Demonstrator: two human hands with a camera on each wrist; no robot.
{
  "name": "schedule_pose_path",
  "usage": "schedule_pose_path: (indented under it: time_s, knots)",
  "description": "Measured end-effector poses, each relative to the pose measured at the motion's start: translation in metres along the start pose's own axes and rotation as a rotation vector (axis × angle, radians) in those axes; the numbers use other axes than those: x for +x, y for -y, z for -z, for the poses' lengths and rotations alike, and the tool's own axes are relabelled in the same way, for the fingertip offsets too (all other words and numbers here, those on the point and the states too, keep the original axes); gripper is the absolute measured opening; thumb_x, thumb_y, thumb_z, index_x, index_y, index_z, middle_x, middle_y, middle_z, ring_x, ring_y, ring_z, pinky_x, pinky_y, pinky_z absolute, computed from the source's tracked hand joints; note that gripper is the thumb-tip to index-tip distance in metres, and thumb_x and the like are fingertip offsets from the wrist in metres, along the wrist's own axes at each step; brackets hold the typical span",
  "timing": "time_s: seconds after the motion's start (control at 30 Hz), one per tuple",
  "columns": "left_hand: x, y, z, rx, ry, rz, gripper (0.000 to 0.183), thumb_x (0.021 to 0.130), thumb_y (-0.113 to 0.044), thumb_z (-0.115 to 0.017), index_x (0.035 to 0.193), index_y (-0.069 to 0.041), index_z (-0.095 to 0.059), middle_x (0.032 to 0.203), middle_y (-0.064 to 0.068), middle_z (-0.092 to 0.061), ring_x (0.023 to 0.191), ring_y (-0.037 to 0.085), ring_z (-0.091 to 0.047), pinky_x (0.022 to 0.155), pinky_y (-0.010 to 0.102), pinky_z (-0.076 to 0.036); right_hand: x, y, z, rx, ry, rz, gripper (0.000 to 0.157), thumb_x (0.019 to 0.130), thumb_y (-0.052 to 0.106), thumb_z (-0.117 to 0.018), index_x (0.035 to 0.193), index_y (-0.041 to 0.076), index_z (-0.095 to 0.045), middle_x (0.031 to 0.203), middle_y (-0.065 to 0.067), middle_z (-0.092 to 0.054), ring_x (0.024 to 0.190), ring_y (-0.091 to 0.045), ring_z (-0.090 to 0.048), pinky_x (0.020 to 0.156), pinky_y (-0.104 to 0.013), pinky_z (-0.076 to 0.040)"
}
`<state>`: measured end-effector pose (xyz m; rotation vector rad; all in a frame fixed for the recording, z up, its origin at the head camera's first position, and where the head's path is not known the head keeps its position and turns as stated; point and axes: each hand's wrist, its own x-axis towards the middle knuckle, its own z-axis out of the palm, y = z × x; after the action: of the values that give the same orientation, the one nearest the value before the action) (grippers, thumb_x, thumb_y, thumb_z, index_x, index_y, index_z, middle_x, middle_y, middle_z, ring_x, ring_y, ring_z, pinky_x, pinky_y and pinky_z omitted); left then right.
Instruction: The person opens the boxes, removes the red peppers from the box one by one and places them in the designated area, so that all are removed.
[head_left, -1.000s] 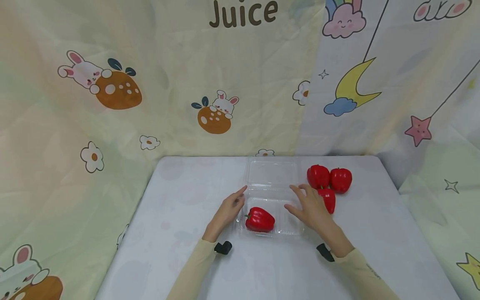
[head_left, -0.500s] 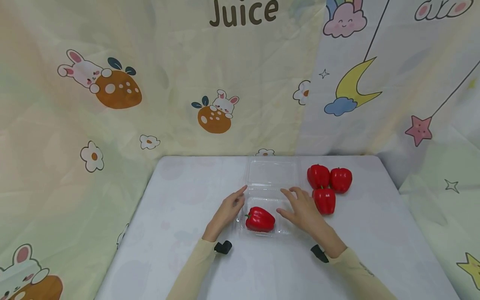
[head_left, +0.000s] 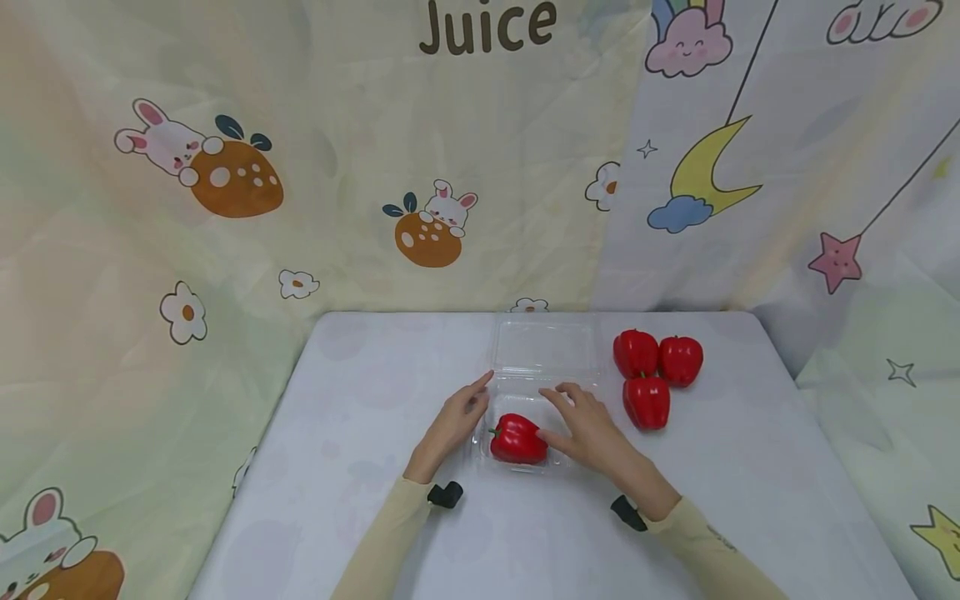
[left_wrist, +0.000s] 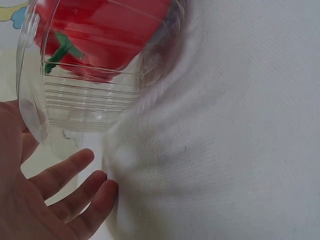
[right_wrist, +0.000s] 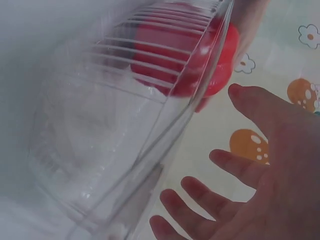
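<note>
A red bell pepper [head_left: 517,439] with a green stem lies in the left part of a clear plastic clamshell container [head_left: 525,402], whose lid [head_left: 545,342] is folded back on the table. My left hand [head_left: 455,421] is at the container's left edge; in the left wrist view its fingers spread loosely beside the clear wall [left_wrist: 85,107]. My right hand [head_left: 592,433] reaches over the container's right part, thumb overlapping the pepper's right side in the head view. In the right wrist view, its spread fingers hold nothing, close above the rim.
On the table right of the container, three more red bell peppers sit close together: one at the back left [head_left: 635,353], one at the back right [head_left: 681,360] and one in front [head_left: 647,403]. A printed cloth [head_left: 337,167] hangs behind the table.
My right hand has moved left and slightly toward me, away from the three peppers and over to the one in the container. My left hand has stayed in place.
</note>
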<state>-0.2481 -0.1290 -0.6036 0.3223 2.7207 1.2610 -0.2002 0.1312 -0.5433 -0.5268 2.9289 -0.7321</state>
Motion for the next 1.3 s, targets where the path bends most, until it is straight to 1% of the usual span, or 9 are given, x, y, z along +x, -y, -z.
schedule_pose_path:
  time_s: [0.2,0.4,0.5,0.57,0.67,0.83,0.93,1.1,1.3]
  knots:
    - [-0.001,0.000,0.000,-0.003,0.000,-0.004,0.049,0.106,-0.032,-0.048,0.154,-0.037,-0.040,0.142,0.008,-0.060,0.127,0.025,-0.059,0.106,0.050,-0.049,0.002,0.010,-0.002,-0.021,0.014,0.058,0.086,0.074,0.040,-0.087,0.148,0.019,-0.048,0.142,-0.014,-0.052,0.122,-0.033,-0.059,0.094,-0.056,-0.056]
    - [-0.002,0.001,0.000,-0.012,0.005,-0.004,0.049,0.106,-0.032,-0.048,0.154,-0.037,-0.040,0.144,0.008,-0.059,0.128,0.027,-0.058,0.105,0.052,-0.049,0.005,0.020,-0.004,-0.055,0.046,0.100,0.085,0.071,0.039,-0.088,0.145,0.020,-0.051,0.142,-0.014,-0.052,0.121,-0.033,-0.060,0.088,-0.052,-0.059]
    - [-0.001,0.001,0.000,-0.008,0.004,-0.001,0.049,0.106,-0.033,-0.047,0.154,-0.037,-0.040,0.143,0.008,-0.059,0.127,0.027,-0.059,0.105,0.052,-0.050,0.007,0.025,-0.005,-0.045,0.077,0.144,0.084,0.071,0.035,-0.089,0.145,0.021,-0.051,0.144,-0.015,-0.051,0.123,-0.033,-0.058,0.086,-0.049,-0.060]
    - [-0.001,0.001,0.000,-0.007,0.004,0.007,0.049,0.106,-0.034,-0.048,0.154,-0.037,-0.040,0.143,0.008,-0.059,0.127,0.027,-0.059,0.104,0.052,-0.050,0.008,0.028,-0.005,-0.018,0.109,0.187,0.084,0.070,0.031,-0.090,0.144,0.021,-0.051,0.147,-0.016,-0.048,0.125,-0.034,-0.056,0.086,-0.049,-0.060]
    - [-0.002,0.001,0.000,-0.005,0.003,0.016,0.049,0.106,-0.034,-0.048,0.154,-0.038,-0.039,0.143,0.008,-0.059,0.127,0.027,-0.059,0.103,0.052,-0.051,0.011,0.032,-0.006,0.017,0.164,0.250,0.083,0.070,0.025,-0.091,0.143,0.022,-0.051,0.152,-0.016,-0.043,0.130,-0.034,-0.051,0.088,-0.050,-0.059]
    - [-0.001,0.002,-0.001,0.010,0.001,0.016,0.049,0.106,-0.034,-0.048,0.154,-0.037,-0.040,0.142,0.008,-0.060,0.126,0.027,-0.060,0.103,0.053,-0.051,0.014,0.033,-0.008,0.001,0.213,0.337,0.076,0.074,0.022,-0.087,0.141,0.023,-0.052,0.154,-0.015,-0.039,0.135,-0.036,-0.045,0.094,-0.052,-0.057]
    - [-0.001,0.002,-0.001,0.010,0.000,0.014,0.049,0.106,-0.033,-0.048,0.154,-0.036,-0.040,0.141,0.008,-0.061,0.126,0.027,-0.060,0.103,0.053,-0.051,0.016,0.034,-0.008,-0.015,0.225,0.355,0.073,0.076,0.022,-0.086,0.141,0.024,-0.053,0.153,-0.015,-0.040,0.136,-0.035,-0.044,0.096,-0.052,-0.055]
    - [-0.001,0.002,-0.001,0.014,0.000,0.009,0.049,0.106,-0.032,-0.048,0.154,-0.036,-0.040,0.140,0.009,-0.061,0.124,0.026,-0.060,0.104,0.053,-0.050,0.018,0.035,-0.007,-0.039,0.246,0.346,0.076,0.075,0.023,-0.087,0.142,0.024,-0.052,0.152,-0.015,-0.042,0.137,-0.034,-0.043,0.096,-0.052,-0.055]
    - [0.000,0.002,-0.001,0.014,-0.005,0.003,0.049,0.106,-0.032,-0.048,0.154,-0.037,-0.040,0.140,0.008,-0.061,0.124,0.025,-0.060,0.105,0.052,-0.049,0.019,0.034,-0.007,-0.031,0.265,0.346,0.077,0.074,0.022,-0.088,0.142,0.024,-0.053,0.148,-0.015,-0.045,0.135,-0.032,-0.044,0.097,-0.052,-0.055]
